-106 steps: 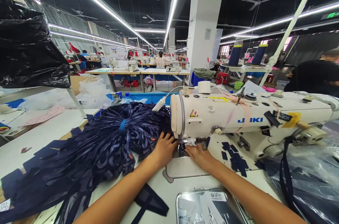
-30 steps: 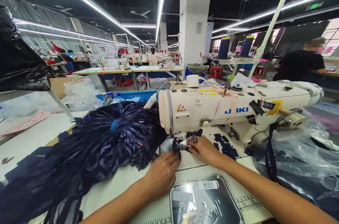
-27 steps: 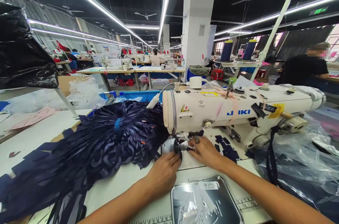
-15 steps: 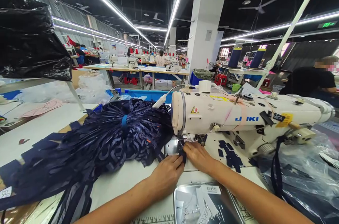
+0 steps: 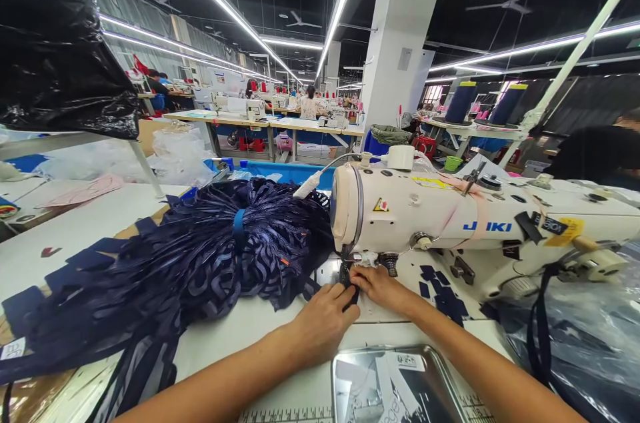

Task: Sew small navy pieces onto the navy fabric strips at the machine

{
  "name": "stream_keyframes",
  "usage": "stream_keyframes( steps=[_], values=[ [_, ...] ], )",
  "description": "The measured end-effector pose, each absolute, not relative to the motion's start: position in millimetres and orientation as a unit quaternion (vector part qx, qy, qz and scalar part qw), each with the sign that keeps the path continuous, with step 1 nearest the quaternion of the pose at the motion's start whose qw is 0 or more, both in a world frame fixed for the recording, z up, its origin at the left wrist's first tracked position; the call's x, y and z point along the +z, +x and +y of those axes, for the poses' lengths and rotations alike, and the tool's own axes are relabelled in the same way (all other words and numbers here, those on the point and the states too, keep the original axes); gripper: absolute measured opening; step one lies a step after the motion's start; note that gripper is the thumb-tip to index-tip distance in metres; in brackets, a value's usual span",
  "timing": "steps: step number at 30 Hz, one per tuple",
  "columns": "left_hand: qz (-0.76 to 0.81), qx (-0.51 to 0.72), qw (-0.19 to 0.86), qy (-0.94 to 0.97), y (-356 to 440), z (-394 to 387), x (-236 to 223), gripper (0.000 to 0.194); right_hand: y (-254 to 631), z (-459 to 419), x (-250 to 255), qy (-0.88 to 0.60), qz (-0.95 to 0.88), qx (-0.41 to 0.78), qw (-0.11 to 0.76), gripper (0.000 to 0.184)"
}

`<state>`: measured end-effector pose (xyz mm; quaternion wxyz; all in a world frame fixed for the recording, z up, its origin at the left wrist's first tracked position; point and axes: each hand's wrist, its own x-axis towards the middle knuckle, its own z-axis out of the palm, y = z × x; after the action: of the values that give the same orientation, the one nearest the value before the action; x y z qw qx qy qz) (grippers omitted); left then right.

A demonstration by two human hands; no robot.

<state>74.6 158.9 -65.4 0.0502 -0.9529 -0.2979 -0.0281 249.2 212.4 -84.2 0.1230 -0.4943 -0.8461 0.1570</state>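
Observation:
Under the needle end of a white sewing machine (image 5: 395, 206), both my hands hold a small dark navy strip of fabric (image 5: 354, 294). My left hand (image 5: 325, 319) is closed on its near end, fingers bent together. My right hand (image 5: 377, 286) pinches it from the right, close to the presser foot. The two hands almost touch. Left of the machine lies a big bundle of navy straps (image 5: 250, 249), tied round with a blue band (image 5: 240, 228). Small navy fabric pieces (image 5: 443, 293) lie on the machine bed to the right of my right hand.
A shiny metal tray (image 5: 340, 386) with labels sits near me, beside a printed ruler (image 5: 285, 415). Clear plastic bags (image 5: 595, 316) fill the right side. A black plastic bag (image 5: 65, 56) hangs at upper left. Navy thread cones (image 5: 461, 103) stand behind; a person (image 5: 595, 149) is at far right.
The view has swung slightly left, so the machine sits further right. My left hand has shifted a little at the fabric, its fingers now more over it. Both hands stay at the needle area.

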Motion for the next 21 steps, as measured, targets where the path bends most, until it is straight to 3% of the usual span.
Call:
stream_keyframes(
  steps=[7,13,21],
  values=[
    [-0.32,-0.053,0.005,-0.946,73,160,-64,0.026,255,208,-97,-0.444,-0.88,0.049,0.159,0.019],
    [-0.312,-0.104,0.017,-0.944,70,158,-75,0.026,267,193,-91,-0.279,-0.933,-0.086,0.209,0.024],
    [-0.313,-0.084,0.032,-0.945,75,163,-67,0.027,276,202,-94,-0.263,-0.937,-0.153,0.171,0.032]
  ],
)
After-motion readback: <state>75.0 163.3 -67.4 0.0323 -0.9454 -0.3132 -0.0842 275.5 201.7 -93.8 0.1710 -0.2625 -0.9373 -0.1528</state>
